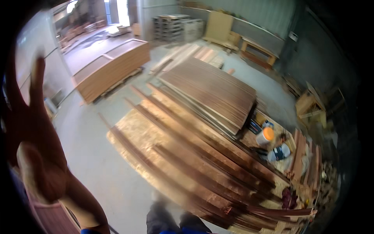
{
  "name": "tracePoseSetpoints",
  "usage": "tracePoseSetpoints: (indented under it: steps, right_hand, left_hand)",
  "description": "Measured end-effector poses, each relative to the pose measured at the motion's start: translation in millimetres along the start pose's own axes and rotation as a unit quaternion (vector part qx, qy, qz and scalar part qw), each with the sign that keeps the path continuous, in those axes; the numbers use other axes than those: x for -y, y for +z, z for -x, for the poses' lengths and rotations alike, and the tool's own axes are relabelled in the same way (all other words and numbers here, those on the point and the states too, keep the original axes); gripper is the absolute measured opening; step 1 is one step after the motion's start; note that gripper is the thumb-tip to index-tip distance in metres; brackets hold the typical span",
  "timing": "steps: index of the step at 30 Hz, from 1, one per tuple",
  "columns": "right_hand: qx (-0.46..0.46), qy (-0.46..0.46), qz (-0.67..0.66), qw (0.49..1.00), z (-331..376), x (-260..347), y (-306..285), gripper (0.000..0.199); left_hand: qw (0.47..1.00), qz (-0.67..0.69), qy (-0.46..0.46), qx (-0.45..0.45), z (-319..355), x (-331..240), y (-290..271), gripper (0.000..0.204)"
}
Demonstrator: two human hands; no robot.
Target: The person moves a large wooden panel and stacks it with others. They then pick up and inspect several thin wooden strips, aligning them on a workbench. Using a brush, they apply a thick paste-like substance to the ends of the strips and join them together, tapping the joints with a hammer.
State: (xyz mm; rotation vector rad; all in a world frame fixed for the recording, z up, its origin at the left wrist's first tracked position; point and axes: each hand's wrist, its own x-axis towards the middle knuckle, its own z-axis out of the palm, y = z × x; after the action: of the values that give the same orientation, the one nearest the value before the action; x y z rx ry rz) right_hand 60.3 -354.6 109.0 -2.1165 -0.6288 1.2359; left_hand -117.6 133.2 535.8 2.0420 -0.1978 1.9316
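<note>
My left hand [37, 144] is raised at the left edge with its fingers spread, and nothing shows in it. It looks dark and close, somewhat smeared by motion. My right hand is out of the picture. In front of me, long dark-brown wooden strips [186, 171] lie side by side across a pale chipboard sheet [130, 123]. My left hand is well apart from them. Beyond the strips rests a stack of brown ribbed panels [212, 85]. Beside that stack stand a white container with an orange lid [265, 135] and a white bottle with a dark label [279, 153].
A long wooden crate-like unit [115, 70] stands at the far left near a doorway. Stacked pallets [171, 28] and a wooden bench frame [259, 52] line the back. Loose boards [298, 156] and scraps [329, 183] crowd the right side. Grey floor [89, 132] runs along the left.
</note>
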Motion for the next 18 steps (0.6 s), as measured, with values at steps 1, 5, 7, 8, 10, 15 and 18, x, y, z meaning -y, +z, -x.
tracePoseSetpoints:
  steps: [1, 5, 7, 8, 10, 15, 18]
  right_hand:
    - [-0.001, 0.005, -0.022, 1.000, -18, 7, -5, 0.066]
    - [-0.112, -0.015, -0.172, 0.979, -68, 20, -56, 0.065]
    - [-0.349, -0.122, -0.129, 0.920, -145, 127, -128, 0.063]
    - [-0.435, -0.123, -0.069, 0.890, -197, 146, -173, 0.065]
    - [-0.551, -0.067, 0.101, 0.826, -281, 143, -262, 0.069]
    - [-0.545, 0.225, 0.016, 0.808, -388, 159, -353, 0.087]
    - [-0.551, 0.278, 0.110, 0.779, -413, 165, -336, 0.091]
  left_hand:
    - [0.999, 0.032, -0.024, -0.007, 7, 30, 19, 0.056]
    - [0.869, 0.144, -0.465, 0.086, 155, 166, 137, 0.035]
    - [0.778, 0.121, -0.610, 0.092, 238, 216, 156, 0.019]
    - [0.717, 0.171, -0.671, 0.073, 279, 237, 159, 0.017]
    - [0.577, 0.224, -0.782, 0.081, 344, 267, 177, 0.018]
    - [0.477, 0.249, -0.829, 0.155, 388, 352, 206, 0.024]
    - [0.514, 0.274, -0.801, 0.137, 400, 437, 226, 0.021]
